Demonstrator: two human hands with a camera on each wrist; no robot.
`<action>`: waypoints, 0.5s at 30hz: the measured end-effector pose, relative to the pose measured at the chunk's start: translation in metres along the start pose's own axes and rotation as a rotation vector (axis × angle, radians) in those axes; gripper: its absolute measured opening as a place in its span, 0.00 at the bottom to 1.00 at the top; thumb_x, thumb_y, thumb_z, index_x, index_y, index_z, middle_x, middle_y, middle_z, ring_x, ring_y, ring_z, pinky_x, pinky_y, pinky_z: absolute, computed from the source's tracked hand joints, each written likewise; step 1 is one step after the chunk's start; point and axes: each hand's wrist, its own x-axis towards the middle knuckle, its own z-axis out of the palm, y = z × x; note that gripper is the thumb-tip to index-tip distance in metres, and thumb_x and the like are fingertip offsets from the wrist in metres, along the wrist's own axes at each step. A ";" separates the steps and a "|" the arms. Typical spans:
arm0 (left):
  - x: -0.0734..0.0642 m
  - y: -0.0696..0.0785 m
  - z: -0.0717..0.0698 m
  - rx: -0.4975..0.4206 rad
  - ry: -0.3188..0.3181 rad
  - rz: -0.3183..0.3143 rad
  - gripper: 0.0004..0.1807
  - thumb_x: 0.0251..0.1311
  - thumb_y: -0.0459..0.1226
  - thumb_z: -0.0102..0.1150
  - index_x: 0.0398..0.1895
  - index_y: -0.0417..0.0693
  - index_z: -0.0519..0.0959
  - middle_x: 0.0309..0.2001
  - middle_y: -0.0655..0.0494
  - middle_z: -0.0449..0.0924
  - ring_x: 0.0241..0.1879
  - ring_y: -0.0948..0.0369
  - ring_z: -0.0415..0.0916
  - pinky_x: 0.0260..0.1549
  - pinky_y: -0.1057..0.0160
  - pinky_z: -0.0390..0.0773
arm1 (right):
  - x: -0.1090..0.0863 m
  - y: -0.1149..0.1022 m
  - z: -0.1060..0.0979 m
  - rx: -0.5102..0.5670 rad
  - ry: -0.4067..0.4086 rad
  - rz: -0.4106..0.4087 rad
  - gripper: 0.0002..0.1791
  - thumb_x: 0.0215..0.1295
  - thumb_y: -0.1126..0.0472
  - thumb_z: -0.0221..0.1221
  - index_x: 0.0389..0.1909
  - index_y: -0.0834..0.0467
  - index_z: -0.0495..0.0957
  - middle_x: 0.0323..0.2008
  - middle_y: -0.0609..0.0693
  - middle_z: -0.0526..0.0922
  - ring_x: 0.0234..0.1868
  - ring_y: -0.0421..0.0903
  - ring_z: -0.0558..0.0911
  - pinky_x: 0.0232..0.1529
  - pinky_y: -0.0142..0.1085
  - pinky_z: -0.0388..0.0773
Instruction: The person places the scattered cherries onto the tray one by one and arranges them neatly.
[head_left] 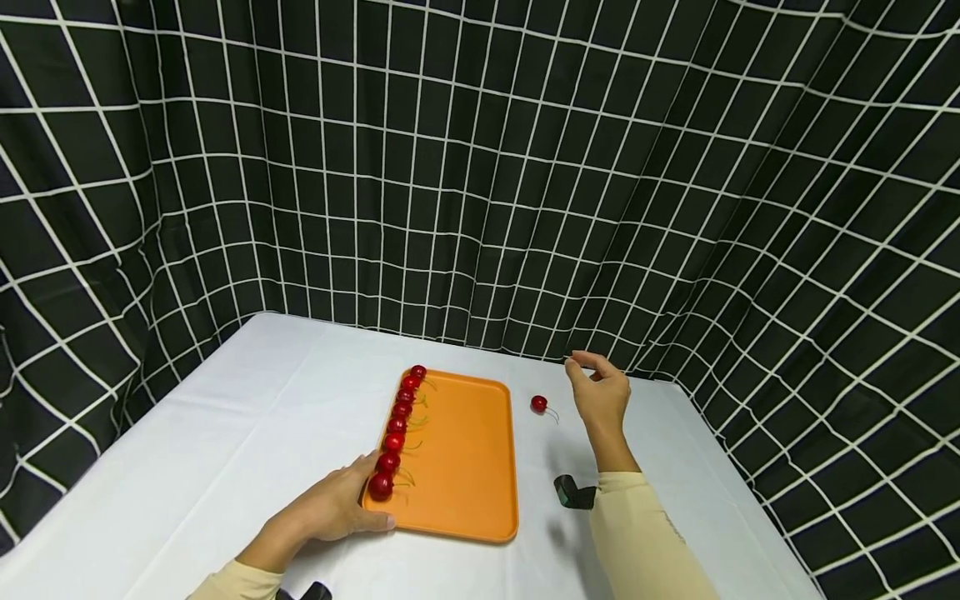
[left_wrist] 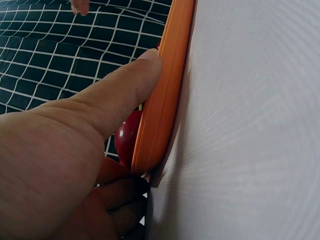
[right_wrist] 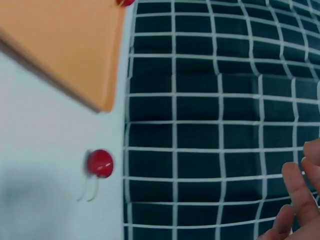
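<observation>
An orange tray [head_left: 457, 450] lies on the white table, with several red cherries [head_left: 396, 425] lined up along its left rim, green stems pointing inward. My left hand [head_left: 337, 500] grips the tray's near left corner. Its thumb [left_wrist: 125, 90] lies along the near edge, and its fingers are round the left side, partly hidden in the left wrist view. One cherry [head_left: 538, 404] with a forked stem sits on the table right of the tray. Raised behind and to the right of it is my right hand [head_left: 602, 392], thumb and forefinger close together, with nothing visible held.
White cloth covers the table [head_left: 247, 400]. A black curtain with a white grid [head_left: 450, 167] surrounds the table's back and sides. A dark wrist-camera mount [head_left: 576, 492] juts out beside the right sleeve [head_left: 645, 533].
</observation>
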 end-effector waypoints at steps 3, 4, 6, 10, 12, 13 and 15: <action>-0.001 0.000 0.001 0.010 -0.001 -0.011 0.59 0.41 0.55 0.76 0.73 0.39 0.57 0.70 0.38 0.58 0.69 0.41 0.53 0.66 0.40 0.50 | 0.001 0.013 0.002 -0.020 -0.002 0.051 0.07 0.56 0.63 0.67 0.35 0.59 0.87 0.30 0.52 0.85 0.24 0.43 0.69 0.23 0.34 0.64; -0.001 0.000 0.001 0.009 -0.001 -0.015 0.59 0.41 0.55 0.76 0.73 0.39 0.57 0.70 0.37 0.58 0.68 0.40 0.54 0.66 0.39 0.50 | 0.002 0.017 0.003 -0.025 -0.004 0.072 0.07 0.56 0.62 0.67 0.36 0.59 0.87 0.31 0.52 0.85 0.25 0.44 0.70 0.23 0.34 0.64; -0.001 0.000 0.001 0.006 -0.002 -0.020 0.59 0.41 0.55 0.76 0.73 0.39 0.57 0.70 0.37 0.58 0.68 0.39 0.54 0.65 0.39 0.51 | 0.002 0.026 0.005 -0.026 -0.009 0.119 0.08 0.57 0.62 0.67 0.37 0.60 0.87 0.34 0.52 0.85 0.27 0.44 0.70 0.24 0.34 0.65; -0.001 0.000 0.001 0.001 0.001 -0.018 0.59 0.40 0.55 0.76 0.73 0.39 0.57 0.70 0.38 0.58 0.68 0.39 0.54 0.65 0.38 0.51 | 0.001 0.044 0.009 -0.012 -0.040 0.234 0.09 0.58 0.61 0.66 0.39 0.60 0.86 0.41 0.53 0.85 0.36 0.45 0.74 0.30 0.35 0.69; 0.000 0.000 0.001 0.004 0.000 -0.010 0.59 0.41 0.55 0.76 0.73 0.39 0.57 0.70 0.38 0.58 0.68 0.40 0.53 0.65 0.39 0.50 | 0.000 0.052 0.011 0.006 -0.070 0.300 0.11 0.59 0.60 0.66 0.40 0.61 0.86 0.42 0.54 0.85 0.41 0.47 0.75 0.34 0.37 0.71; 0.000 0.000 0.001 0.004 0.000 -0.007 0.59 0.41 0.55 0.76 0.73 0.39 0.57 0.70 0.38 0.58 0.69 0.41 0.53 0.65 0.39 0.50 | 0.000 0.057 0.012 0.020 -0.084 0.334 0.11 0.59 0.61 0.66 0.41 0.61 0.85 0.43 0.55 0.84 0.43 0.47 0.76 0.37 0.37 0.71; 0.000 0.000 0.001 0.003 -0.001 -0.005 0.59 0.41 0.55 0.76 0.73 0.39 0.57 0.70 0.38 0.57 0.68 0.40 0.54 0.65 0.39 0.51 | -0.001 0.064 0.013 0.039 -0.109 0.399 0.12 0.59 0.60 0.65 0.42 0.61 0.85 0.42 0.55 0.84 0.45 0.48 0.77 0.41 0.38 0.72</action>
